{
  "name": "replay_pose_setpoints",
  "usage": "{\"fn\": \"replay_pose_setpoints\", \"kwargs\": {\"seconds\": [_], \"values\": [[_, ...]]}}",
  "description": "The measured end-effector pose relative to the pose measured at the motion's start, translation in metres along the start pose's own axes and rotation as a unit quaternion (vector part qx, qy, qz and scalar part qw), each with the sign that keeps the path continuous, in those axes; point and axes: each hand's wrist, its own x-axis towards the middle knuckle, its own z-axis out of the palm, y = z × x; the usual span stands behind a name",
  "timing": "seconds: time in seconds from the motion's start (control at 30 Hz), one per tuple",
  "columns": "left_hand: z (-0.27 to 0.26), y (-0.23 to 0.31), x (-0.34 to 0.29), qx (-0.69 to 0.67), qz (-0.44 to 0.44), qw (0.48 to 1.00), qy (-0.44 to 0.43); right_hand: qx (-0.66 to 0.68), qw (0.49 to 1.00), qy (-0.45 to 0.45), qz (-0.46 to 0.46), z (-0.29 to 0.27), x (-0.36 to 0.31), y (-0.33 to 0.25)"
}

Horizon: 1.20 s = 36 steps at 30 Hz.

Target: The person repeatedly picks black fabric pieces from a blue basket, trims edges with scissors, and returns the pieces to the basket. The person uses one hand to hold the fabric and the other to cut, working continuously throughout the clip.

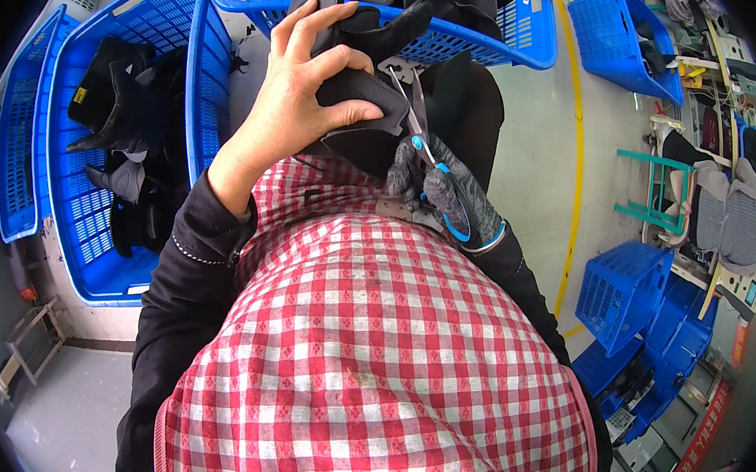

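Observation:
My bare left hand is closed on a dark grey shoe upper, thumb on the near side and fingers curved over it. In my right hand, which wears a grey knit glove, is a pair of scissors with blue and black handles. The scissor blades are spread and point away from me, right beside the upper's right edge. Whether a blade touches the upper I cannot tell. Just beyond my hands, a blue basket holds several more dark shoe uppers.
To the left stands a large blue crate with dark shoe uppers in it. More blue crates are on the right, past a yellow floor line. Green-framed stools and a workbench with grey seat cushions line the far right.

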Motion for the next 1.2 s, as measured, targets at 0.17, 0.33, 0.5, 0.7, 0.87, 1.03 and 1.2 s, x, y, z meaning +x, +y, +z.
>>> {"fn": "replay_pose_setpoints", "kwargs": {"seconds": [0.17,0.33,0.5,0.7,0.87,1.03,1.2], "values": [[0.002,-0.001,-0.002,0.000,0.004,1.000,-0.003,-0.044,0.999,0.007,0.000,-0.001,0.001,-0.001],[0.001,-0.004,-0.002,0.000,0.006,1.000,-0.010,-0.031,0.999,0.022,0.011,0.004,0.002,-0.005],[-0.001,-0.004,-0.003,-0.008,0.006,1.000,-0.012,-0.020,1.000,-0.002,0.015,0.006,0.003,-0.011],[-0.002,-0.005,-0.003,-0.008,0.015,1.000,-0.012,-0.049,0.997,0.012,0.050,0.006,0.000,-0.022],[-0.002,-0.005,-0.001,-0.031,0.011,0.999,-0.008,-0.070,0.996,0.013,0.045,0.002,0.003,-0.033],[-0.002,-0.009,-0.002,-0.057,0.016,0.998,-0.018,-0.078,0.993,0.010,0.084,-0.008,0.002,-0.046],[0.003,-0.015,-0.010,-0.097,-0.057,0.993,0.020,-0.186,0.976,-0.014,0.115,-0.018,0.000,-0.064]]}}
